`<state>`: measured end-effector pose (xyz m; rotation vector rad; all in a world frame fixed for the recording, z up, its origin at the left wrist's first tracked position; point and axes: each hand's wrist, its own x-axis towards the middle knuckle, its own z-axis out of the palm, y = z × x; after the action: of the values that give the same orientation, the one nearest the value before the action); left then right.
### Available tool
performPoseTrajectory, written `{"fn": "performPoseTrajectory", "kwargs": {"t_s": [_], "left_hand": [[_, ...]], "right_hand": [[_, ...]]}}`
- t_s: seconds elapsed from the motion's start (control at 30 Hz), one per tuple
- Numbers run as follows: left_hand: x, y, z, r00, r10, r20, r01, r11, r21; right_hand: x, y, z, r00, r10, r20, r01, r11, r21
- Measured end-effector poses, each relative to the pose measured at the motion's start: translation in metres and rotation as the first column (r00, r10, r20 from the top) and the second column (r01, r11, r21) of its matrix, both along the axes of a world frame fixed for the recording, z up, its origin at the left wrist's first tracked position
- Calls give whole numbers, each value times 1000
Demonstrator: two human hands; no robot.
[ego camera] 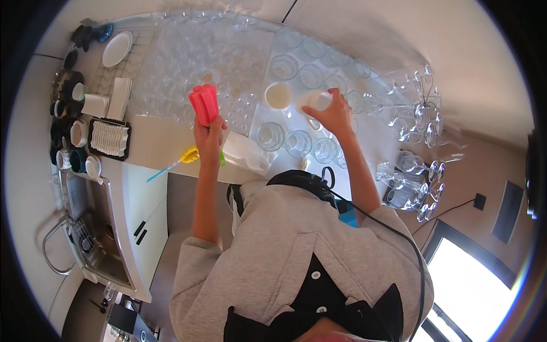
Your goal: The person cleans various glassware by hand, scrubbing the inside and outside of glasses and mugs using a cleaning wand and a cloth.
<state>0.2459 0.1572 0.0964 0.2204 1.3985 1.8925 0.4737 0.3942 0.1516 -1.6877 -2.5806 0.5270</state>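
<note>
My left hand (209,132) grips the handle of a brush with a red foam head (205,104), held upright above the counter. Part of a green handle shows below that hand. My right hand (334,112) is closed around a pale, whitish cup (323,101), its fingers on the rim side and thumb opposite. To the left of it stands a cream-coloured cup or glass (278,95). Several clear glasses (298,143) stand around both on the white surface. A yellow brush head with a blue handle (189,154) lies on the counter left of my left forearm.
Many clear glasses (183,64) cover the far left counter. Stemmed glasses (421,119) stand at the right. A clear plastic packet (243,151) lies at the near edge. Further left are a wire rack (136,55), a black tray of white dishes (109,139) and a steel sink (102,252).
</note>
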Motion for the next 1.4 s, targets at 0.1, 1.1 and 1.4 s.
{"fn": "performPoseTrajectory", "kwargs": {"t_s": [0.1,1.1,1.4], "left_hand": [[5,-1,-3,998,22,50,-24,999,30],[31,36,27,988,-150,19,146,978,149],[96,76,36,952,-195,-236,238,957,169]], "right_hand": [[-2,-8,-14,996,-12,90,6,997,73],[36,-43,-24,960,133,-246,-27,920,392],[67,-31,21,730,-203,-653,36,965,-260]]}}
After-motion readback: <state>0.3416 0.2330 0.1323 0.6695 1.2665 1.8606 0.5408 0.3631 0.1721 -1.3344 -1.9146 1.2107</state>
